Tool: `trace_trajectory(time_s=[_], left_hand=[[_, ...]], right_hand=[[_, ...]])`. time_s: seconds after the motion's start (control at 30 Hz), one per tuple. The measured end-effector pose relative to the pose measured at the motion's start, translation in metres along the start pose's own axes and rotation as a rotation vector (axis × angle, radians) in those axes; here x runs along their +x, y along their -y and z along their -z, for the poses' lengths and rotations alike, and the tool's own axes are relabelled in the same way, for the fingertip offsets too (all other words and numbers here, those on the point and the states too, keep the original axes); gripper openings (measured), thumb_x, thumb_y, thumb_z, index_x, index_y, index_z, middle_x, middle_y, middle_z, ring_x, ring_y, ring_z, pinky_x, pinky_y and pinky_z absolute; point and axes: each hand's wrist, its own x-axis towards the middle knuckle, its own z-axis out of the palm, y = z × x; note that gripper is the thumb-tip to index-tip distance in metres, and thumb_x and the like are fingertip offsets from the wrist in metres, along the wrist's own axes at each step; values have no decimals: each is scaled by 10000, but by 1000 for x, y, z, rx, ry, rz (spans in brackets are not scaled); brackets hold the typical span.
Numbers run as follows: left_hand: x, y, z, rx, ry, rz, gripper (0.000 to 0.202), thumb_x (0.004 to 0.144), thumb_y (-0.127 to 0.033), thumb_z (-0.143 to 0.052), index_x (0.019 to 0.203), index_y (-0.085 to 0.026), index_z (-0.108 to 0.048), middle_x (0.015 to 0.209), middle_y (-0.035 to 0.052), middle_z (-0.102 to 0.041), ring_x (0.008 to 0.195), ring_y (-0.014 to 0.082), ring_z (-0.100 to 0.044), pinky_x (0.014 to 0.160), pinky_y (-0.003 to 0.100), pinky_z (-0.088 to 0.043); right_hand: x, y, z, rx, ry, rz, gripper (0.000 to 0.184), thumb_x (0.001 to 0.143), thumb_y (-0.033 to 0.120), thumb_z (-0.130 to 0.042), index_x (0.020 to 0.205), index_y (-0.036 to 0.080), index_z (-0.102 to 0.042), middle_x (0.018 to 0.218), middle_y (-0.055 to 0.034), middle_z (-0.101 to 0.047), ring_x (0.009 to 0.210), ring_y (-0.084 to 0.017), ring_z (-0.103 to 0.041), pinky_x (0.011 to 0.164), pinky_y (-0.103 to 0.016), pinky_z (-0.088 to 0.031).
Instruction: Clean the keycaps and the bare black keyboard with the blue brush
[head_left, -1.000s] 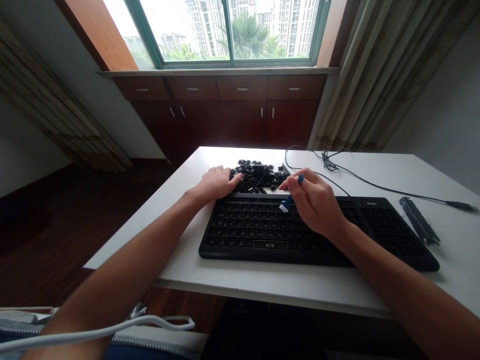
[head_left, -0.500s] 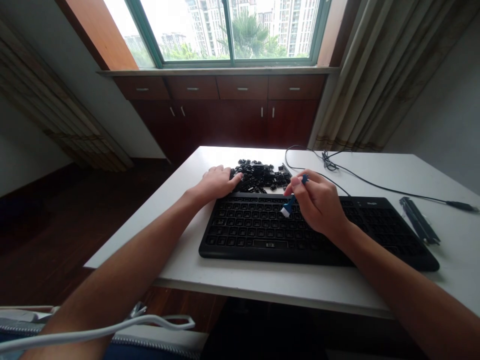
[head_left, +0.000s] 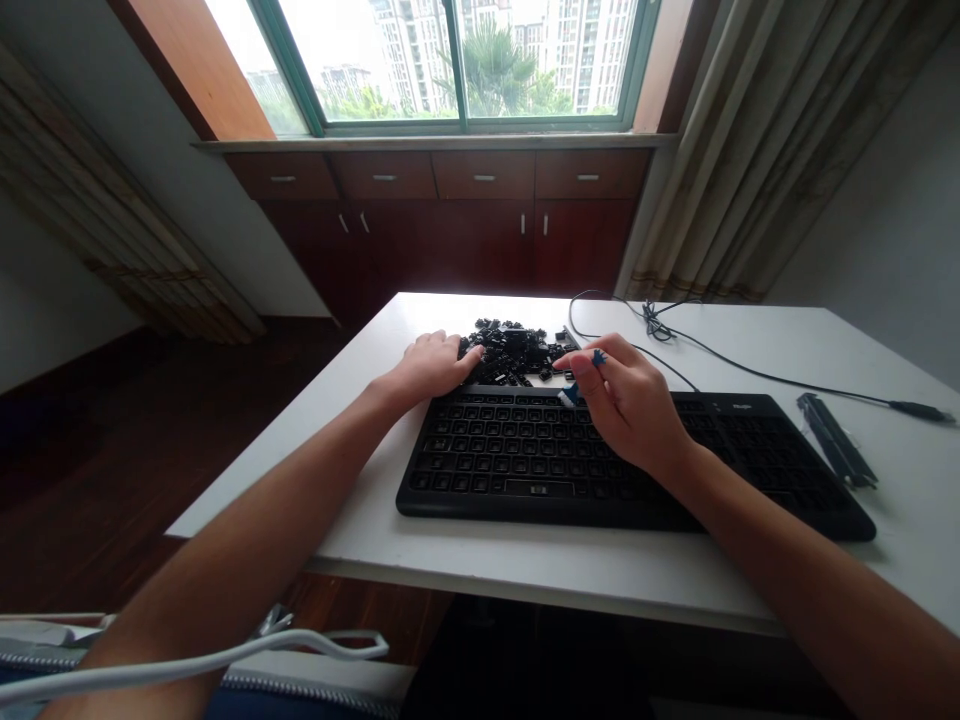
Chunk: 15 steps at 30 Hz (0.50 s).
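A black keyboard [head_left: 525, 508] with its keycaps off lies across the white table. My right hand [head_left: 634, 400] is closed round a small blue brush [head_left: 572, 393], whose white bristles point down at the keyboard's upper rows. Whether the bristles touch the keyboard I cannot tell. At the keyboard's far left corner rests my left hand [head_left: 439, 362], its fingers stretched out and the thumb apart. Its fingertips are beside a heap of loose black keycaps [head_left: 514, 350] behind the keyboard.
On the table's right [head_left: 915, 480] lies a dark strip-like piece [head_left: 836, 440], perhaps in clear wrapping. A black cable [head_left: 787, 375] runs over the back of the table. A white cable [head_left: 187, 662] hangs in the lower left foreground. Cabinets [head_left: 450, 240] stand beneath the window.
My right hand has moved slightly away from me and left with the brush, from the middle key rows to the upper ones. My left hand has stayed in place.
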Motion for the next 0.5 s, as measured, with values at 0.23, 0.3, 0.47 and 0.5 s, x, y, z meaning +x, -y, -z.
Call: trace_trajectory(time_s=[0.23,0.3,0.47,0.5], left_hand=[[-1,0,-1,24,5,5,793,1011,-705,-245,1344,-120,-664,1382,247,-636,1303,411,-557,1116,527,-438],[1,2,-2,24,-3,3,783,1007,-714,-254,1350,-141,-665,1385,235,-641,1306,416,-555,1112,539,-438],[2,3,-4,-1,-7,0,790,998,-722,-268,1371,-149,-662,1409,234,-634,1327,429,-540,1115,557,-432],[2,3,-3,-1,-7,0,792,999,-721,-265,1371,-146,-662,1413,236,-631,1327,428,-540,1117,557,-432]], right_hand=[[-2,5,5,79,-2,6,454,1098,339,-444,795,179,-741,891,-74,-673,801,-158,-636,736,-362,-502],[-1,5,5,76,10,6,476,1096,345,-442,751,180,-725,845,-69,-659,782,-158,-625,722,-360,-494],[0,2,1,41,58,5,449,1098,397,-462,824,185,-748,850,-69,-659,765,-157,-608,701,-352,-490],[0,1,1,31,62,11,425,1098,400,-472,868,187,-759,869,-72,-667,779,-160,-614,711,-353,-498]])
